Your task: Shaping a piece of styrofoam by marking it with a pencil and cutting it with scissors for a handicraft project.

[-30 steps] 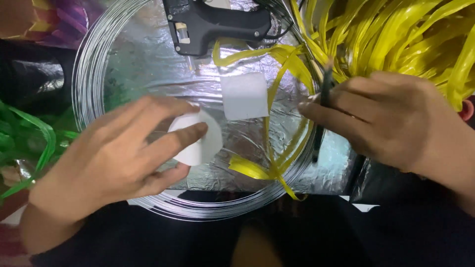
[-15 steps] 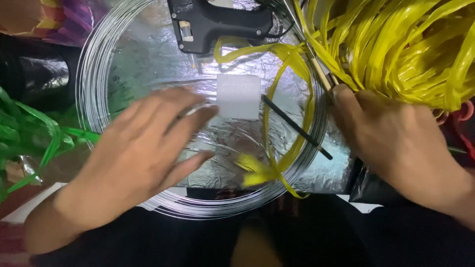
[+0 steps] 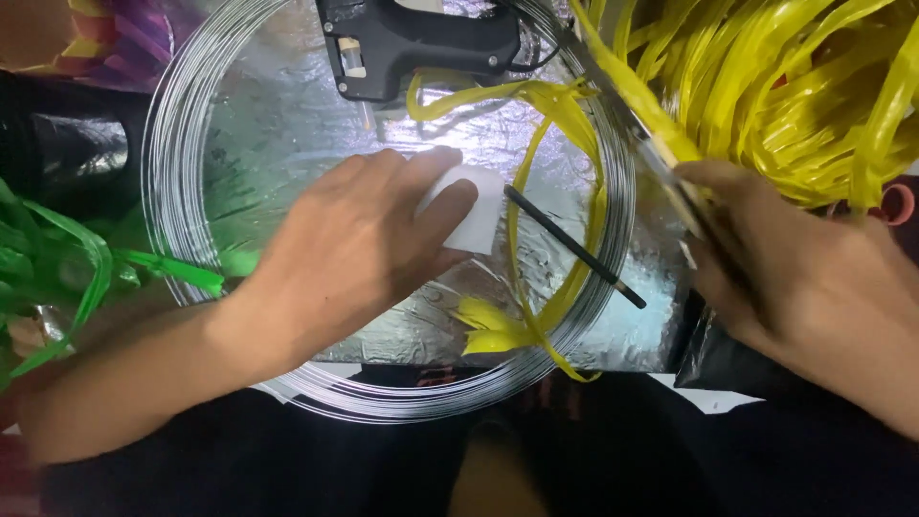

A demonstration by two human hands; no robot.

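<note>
Left hand (image 3: pixel 349 254) lies flat, fingers together, pinning white block (image 3: pixel 474 215) on foil inside wire coil (image 3: pixel 172 191); right hand (image 3: pixel 795 268) grips scissors (image 3: pixel 661 158) w/ yellow strip (image 3: pixel 627 91) at the blades; black stick (image 3: pixel 574 247) lies btwn.

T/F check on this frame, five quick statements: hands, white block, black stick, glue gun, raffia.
1. The left hand lies on the white block. True.
2. The black stick is held in the right hand. False: it lies loose on the foil sheet, apart from both hands.
3. The black glue gun lies at the top of the wire coil. True.
4. The green strips lie under the right hand. False: they are at the left edge; the right hand is at the yellow raffia bundle.
5. The right hand is at a thin metal tool beside the yellow raffia. True, though its grip is partly hidden.
</note>
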